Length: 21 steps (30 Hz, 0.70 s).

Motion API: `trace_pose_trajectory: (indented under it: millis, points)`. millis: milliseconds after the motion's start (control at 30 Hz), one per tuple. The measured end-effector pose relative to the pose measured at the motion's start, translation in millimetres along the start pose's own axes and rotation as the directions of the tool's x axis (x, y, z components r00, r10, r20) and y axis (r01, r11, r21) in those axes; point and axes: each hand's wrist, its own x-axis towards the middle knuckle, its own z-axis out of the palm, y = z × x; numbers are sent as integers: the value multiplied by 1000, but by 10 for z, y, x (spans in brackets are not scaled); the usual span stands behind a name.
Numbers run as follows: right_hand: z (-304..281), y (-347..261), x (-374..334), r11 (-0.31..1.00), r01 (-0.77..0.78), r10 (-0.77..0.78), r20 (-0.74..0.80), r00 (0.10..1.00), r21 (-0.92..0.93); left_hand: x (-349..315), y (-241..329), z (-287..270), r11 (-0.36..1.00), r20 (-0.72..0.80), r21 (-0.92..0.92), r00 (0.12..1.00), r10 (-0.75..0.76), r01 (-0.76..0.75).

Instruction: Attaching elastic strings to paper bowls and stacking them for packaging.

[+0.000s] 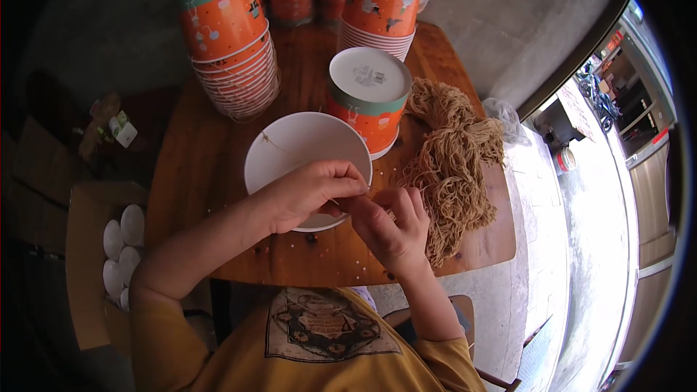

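My left hand (316, 192) reaches over a white paper tub (279, 167), its fingertips pinched together on a thin string. Close against it, my right hand (392, 229) is closed with bent fingers at the same string, just off the tub's right rim. Only short bits of the string show between the fingers. Another piece of tan string (270, 142) lies over the tub's far left wall. Beside my right hand spreads a large tangled heap of tan string (457, 167).
Behind the tub stands an upside-down orange and green paper tub (370, 76). Stacks of such tubs rise at the left (232, 51) and back (381, 7) of the wooden table (181, 174). A cardboard box (87, 268) with white round items sits at lower left.
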Motion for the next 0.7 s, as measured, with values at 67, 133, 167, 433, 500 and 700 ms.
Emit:
trace_pose_trajectory:
  millis: [67, 133, 167, 433, 500, 700]
  points:
    - [20, 2, -6, 1000, 21, -21, 1, 1000, -18, -3, 5, -8, 999, -7, -26, 999, -31, 31]
    - [36, 12, -1, 999, -47, 46, 12, 999, 28, 4, -3, -47, 989, -4, -129, 997, -71, 70]
    - [34, 18, 1, 999, -46, 45, 13, 999, 29, 6, -14, -72, 989, -5, -130, 998, -70, 69]
    - [-15, 101, -40, 904, -290, 270, 109, 957, 312, -28, 9, -129, 998, 40, -49, 998, 40, -38]
    - [-22, 49, -37, 806, -426, 408, 135, 903, 412, -15, 11, -120, 997, 43, 8, 996, 74, -74]
    - [18, 12, 21, 789, -479, 449, 171, 877, 385, -15, -20, 12, 904, -8, 329, 957, 290, -272]
